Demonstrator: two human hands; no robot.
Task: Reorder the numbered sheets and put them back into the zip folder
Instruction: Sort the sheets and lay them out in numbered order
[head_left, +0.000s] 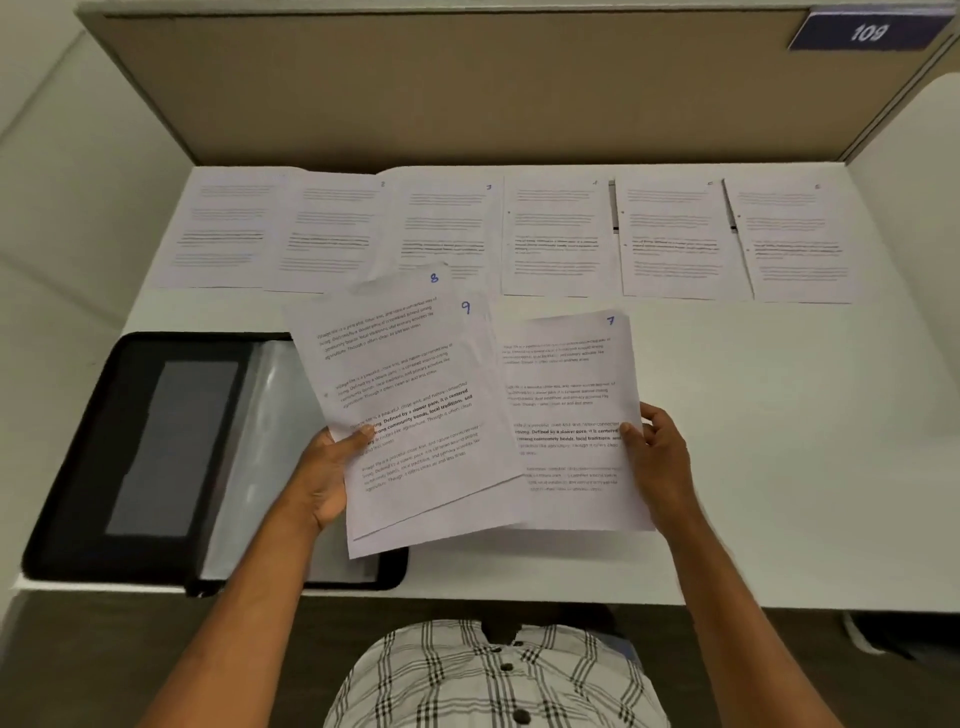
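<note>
Sheet 8 (395, 364), with sheet 9 (475, 332) fanned out beneath it, is pinched at its 8 o'clock edge by the left hand (324, 467), thumb on top and fingers curled underneath. Sheet 7 (566, 410) is gripped at its 3 o'clock edge by the right hand (657, 457), thumb pressed on the print. The zip folder (156, 457) lies open on the tabletop (779, 441) at 9 o'clock. A row of sheets (561, 239) is laid out at 12 o'clock.
</note>
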